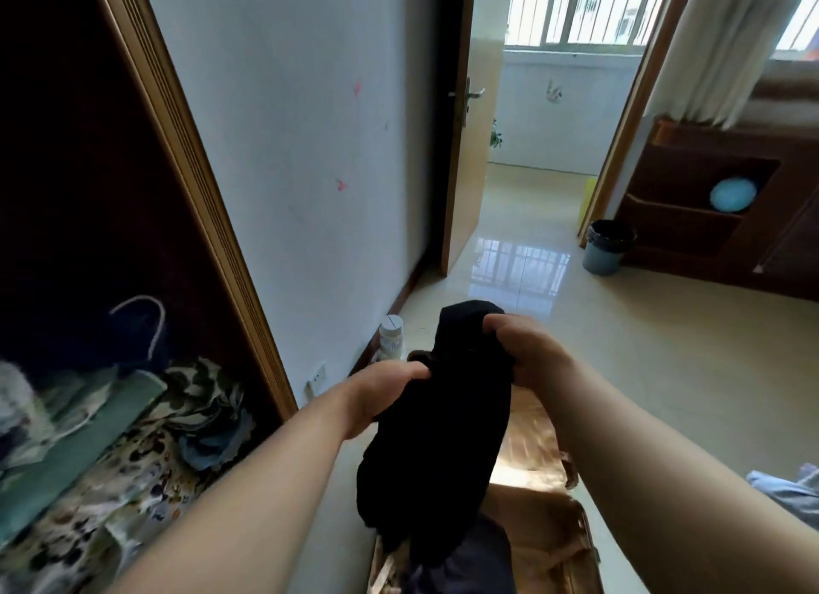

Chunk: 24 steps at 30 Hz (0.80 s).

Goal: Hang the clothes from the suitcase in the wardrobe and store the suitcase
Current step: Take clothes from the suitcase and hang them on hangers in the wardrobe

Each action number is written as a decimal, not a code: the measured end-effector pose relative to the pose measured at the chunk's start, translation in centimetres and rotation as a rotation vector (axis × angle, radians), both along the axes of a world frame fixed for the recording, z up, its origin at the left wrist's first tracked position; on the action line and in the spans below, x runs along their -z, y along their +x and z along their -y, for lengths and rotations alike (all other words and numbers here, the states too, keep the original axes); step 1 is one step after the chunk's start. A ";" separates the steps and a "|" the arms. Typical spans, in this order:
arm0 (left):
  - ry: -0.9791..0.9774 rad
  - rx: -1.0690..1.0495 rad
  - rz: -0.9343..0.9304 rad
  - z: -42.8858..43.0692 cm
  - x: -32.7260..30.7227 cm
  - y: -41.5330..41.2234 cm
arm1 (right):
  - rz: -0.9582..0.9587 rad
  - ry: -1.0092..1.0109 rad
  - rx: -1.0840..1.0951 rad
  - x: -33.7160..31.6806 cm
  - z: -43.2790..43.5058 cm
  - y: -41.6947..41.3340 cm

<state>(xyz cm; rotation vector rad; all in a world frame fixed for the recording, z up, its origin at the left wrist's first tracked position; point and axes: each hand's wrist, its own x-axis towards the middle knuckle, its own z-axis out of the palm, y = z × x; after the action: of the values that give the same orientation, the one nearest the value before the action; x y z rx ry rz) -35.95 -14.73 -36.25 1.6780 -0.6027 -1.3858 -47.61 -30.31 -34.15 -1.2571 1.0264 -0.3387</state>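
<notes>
Slack is your risk: with your left hand (386, 393) and right hand (519, 350) both gripping the bunched black garment (436, 420) at lower centre, its loose tail could snag on the suitcase (547, 531) below before reaching the wardrobe (66, 194) at left.

No readable text, labels, brands or numbers anywhere in view.

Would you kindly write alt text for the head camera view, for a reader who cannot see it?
A person's left hand and right hand grip a black garment above an open brown suitcase on the floor. A dark wardrobe holding patterned clothes stands at left, an open door ahead.
</notes>
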 end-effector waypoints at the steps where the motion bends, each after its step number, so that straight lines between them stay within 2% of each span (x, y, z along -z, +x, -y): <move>1: 0.006 0.001 -0.043 -0.4 -1.0 0.3 | 0.005 -0.014 -0.035 -1.2 -0.4 0.1; 3: -0.016 -0.071 0.002 -0.8 -3.2 0.8 | 0.020 -0.047 -0.146 -3.6 -1.2 0.3; 6: -0.139 -0.171 0.275 -0.9 -6.1 0.9 | 0.023 -0.120 -0.301 -7.1 -2.3 0.8; 8: -0.215 -0.107 0.404 -0.9 -7.4 0.8 | 0.011 -0.165 -0.346 -9.7 -2.6 1.1; 11: -0.149 -0.005 0.583 -0.8 -9.1 0.4 | 0.014 -0.212 -0.360 -13.3 -2.5 1.0; 19: -0.175 0.119 0.590 -0.4 -10.5 -0.4 | 0.107 -0.334 -0.282 -17.5 -0.8 -1.4; 24: -0.099 0.170 0.694 -1.4 -10.5 -0.8 | 0.191 -0.354 -0.066 -18.7 -0.2 -2.3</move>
<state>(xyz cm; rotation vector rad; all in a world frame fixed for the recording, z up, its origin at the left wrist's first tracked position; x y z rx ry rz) -36.71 -13.32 -25.73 2.0560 -1.2013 -0.8334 -49.95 -30.10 -15.46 -1.5389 0.7801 -0.5960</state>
